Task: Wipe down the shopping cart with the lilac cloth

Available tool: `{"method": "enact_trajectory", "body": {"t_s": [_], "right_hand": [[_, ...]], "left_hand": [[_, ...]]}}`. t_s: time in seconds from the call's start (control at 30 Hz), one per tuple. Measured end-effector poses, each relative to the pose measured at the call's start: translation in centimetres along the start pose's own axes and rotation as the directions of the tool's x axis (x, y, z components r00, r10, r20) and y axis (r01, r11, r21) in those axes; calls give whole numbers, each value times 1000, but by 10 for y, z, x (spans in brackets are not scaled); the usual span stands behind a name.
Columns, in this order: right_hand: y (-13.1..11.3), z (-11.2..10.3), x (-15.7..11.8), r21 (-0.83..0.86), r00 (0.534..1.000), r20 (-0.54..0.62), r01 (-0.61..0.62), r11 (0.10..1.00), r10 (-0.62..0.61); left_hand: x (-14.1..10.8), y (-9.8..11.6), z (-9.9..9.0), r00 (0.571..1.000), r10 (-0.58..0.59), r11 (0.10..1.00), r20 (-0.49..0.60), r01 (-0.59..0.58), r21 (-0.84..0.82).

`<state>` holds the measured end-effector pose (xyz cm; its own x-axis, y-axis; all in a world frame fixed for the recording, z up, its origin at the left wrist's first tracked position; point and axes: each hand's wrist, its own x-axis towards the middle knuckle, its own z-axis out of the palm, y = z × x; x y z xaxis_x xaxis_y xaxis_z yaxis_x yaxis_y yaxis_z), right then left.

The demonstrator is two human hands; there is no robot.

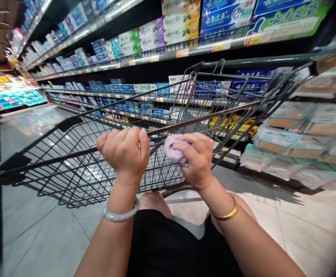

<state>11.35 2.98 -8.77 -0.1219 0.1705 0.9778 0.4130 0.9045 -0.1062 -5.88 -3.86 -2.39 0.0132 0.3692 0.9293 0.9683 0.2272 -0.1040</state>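
A grey wire shopping cart [202, 118] stands sideways in front of me. My left hand [124, 152] is closed around its near top rail, with a pale bangle on the wrist. To the right of it, my right hand [198, 157] grips a bunched lilac cloth [173, 148] just below the same rail. Whether the cloth touches the rail I cannot tell. The cart's wire basket shows the floor through its mesh. The cart's handle bar [257, 61] runs along the upper right.
Long shelves [197, 50] of boxed goods line the far side of the cart, with blue boxes [228, 15] above. Clear packs [289, 142] hang at the right. Tiled floor [41, 223] lies below, and a bright display [15, 96] stands far left.
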Motion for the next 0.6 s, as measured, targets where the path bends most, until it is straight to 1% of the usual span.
{"method": "enact_trajectory", "body": {"t_s": [0.03, 0.07, 0.1, 0.13, 0.23, 0.27, 0.3, 0.4, 0.47, 0.5, 0.6], "right_hand": [[3, -2, 2, 4, 998, -46, -45, 999, 45], [4, -3, 4, 6, 995, -67, -73, 997, 73], [3, -3, 4, 5, 995, -61, -78, 997, 78], [2, -2, 3, 0, 998, -30, -60, 998, 60], [-3, 1, 0, -25, 994, 96, 62, 998, -59], [-2, 1, 0, -30, 991, 110, 85, 996, -81], [0, -1, 1, -33, 992, 97, 80, 996, -76], [10, -7, 5, -24, 998, -39, -47, 999, 46], [12, -9, 6, -25, 991, -102, -94, 995, 91], [11, -8, 5, -27, 992, -95, -89, 996, 86], [2, -3, 2, -23, 1000, 18, 2, 1000, -2]], "left_hand": [[0, 0, 0, 1000, -4, 1000, 2, 4, -5], [0, 0, 0, 1000, -5, 1000, 3, 5, -11], [0, 0, -1, 1000, -5, 1000, 3, 6, -18], [0, 0, -1, 1000, -6, 1000, 5, 6, -26], [-1, 0, 0, 1000, -10, 999, 16, 11, -39], [-1, 0, 0, 1000, -13, 999, 19, 13, -40], [-1, 0, 0, 1000, -14, 999, 17, 15, -40], [-1, 1, 0, 1000, -15, 999, 9, 15, -42], [-1, 2, -1, 1000, -14, 999, 6, 15, -46], [-1, 2, -1, 1000, -14, 999, 4, 14, -46], [0, 2, -2, 1000, -12, 999, 7, 13, -46]]}}
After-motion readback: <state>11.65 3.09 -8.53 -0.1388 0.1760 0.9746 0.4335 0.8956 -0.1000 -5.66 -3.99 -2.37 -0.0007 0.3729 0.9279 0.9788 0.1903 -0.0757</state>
